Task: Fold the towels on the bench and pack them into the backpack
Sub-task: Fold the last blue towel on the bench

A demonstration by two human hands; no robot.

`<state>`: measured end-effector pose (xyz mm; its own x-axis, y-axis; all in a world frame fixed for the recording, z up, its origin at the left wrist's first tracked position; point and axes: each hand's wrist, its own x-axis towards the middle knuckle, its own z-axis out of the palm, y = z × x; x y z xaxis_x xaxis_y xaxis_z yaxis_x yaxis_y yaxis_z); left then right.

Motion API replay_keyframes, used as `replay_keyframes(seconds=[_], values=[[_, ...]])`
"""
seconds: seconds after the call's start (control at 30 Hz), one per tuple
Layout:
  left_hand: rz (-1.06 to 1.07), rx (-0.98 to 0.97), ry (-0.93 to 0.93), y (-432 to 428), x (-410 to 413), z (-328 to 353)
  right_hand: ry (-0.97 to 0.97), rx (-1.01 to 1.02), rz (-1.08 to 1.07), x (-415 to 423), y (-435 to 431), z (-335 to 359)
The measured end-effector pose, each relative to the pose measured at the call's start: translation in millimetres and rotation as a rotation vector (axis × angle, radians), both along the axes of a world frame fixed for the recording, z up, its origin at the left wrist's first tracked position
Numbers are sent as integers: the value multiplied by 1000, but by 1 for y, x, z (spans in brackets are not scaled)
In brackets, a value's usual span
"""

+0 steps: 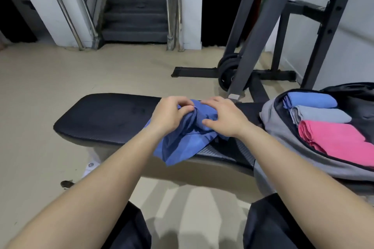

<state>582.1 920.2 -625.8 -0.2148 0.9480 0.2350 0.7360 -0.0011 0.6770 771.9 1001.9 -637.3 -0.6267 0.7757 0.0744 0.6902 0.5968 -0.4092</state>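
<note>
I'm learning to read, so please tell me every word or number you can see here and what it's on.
None: no words, numbers, brands or signs can be read anywhere.
The grey fabric backpack, the black padded bench and the crumpled blue towel show no print.

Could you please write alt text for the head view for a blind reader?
Left hand and right hand grip a crumpled blue towel on a black bench. Beside it, an open grey backpack holds a folded light blue towel, grey towel and pink towel.
</note>
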Motion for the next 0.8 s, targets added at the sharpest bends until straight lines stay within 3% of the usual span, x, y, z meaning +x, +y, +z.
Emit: replay_keyframes(seconds=[0.1, 0.27, 0.4, 0.5, 0.63, 0.7, 0.8], values=[[-32, 33, -109, -4, 7, -9, 191, -161, 129, -16, -10, -14], [36, -22, -305, -4, 6, -11, 404, -188, 33, -20, -4, -18], [-37, -266, -151, -7, 3, -36, 549, -255, -129, -9, 13, -14], [-20, -166, -104, -2, 8, -45, 536, -240, -258, 1, 23, -16], [-5, -31, -140, 2, 11, -36, 351, -224, -396, 15, 32, -20], [-64, -45, -74, 2, 12, -37, 332, -225, -303, 16, 30, -16], [-141, -63, -75, 1, 14, -36, 301, -239, 44, 11, 21, -6]])
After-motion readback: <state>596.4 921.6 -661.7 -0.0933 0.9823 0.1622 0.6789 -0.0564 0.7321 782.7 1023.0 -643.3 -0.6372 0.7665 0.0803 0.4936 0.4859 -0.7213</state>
